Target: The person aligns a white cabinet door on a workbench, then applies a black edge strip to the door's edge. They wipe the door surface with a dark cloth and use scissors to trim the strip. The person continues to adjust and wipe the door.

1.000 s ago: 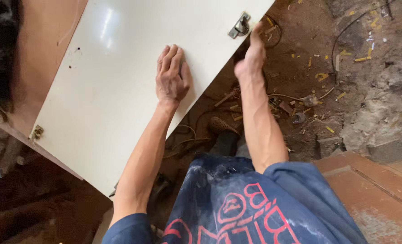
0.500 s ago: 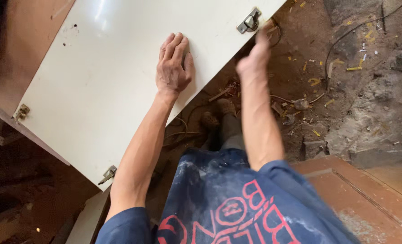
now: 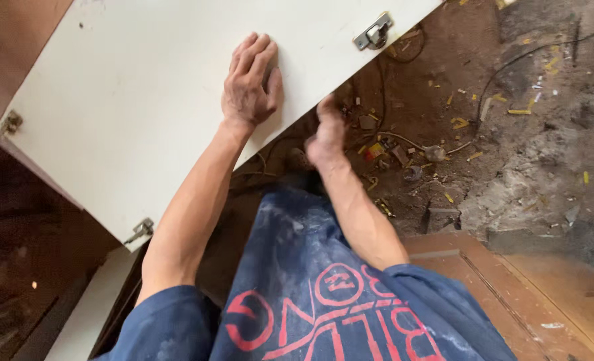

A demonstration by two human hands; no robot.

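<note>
White cabinet door panel (image 3: 143, 113) is pinned flat under the left hand (image 3: 249, 87), palm open, fingers spread together. The right hand (image 3: 327, 137) sits at its lower edge, apparently curled beneath it. Both should be kept clear of the hinge (image 3: 374, 33).

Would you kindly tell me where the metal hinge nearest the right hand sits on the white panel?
In the head view, that metal hinge sits at the white panel's lower edge, top centre-right, above the right hand and right of the left hand lying flat on the panel.
</note>
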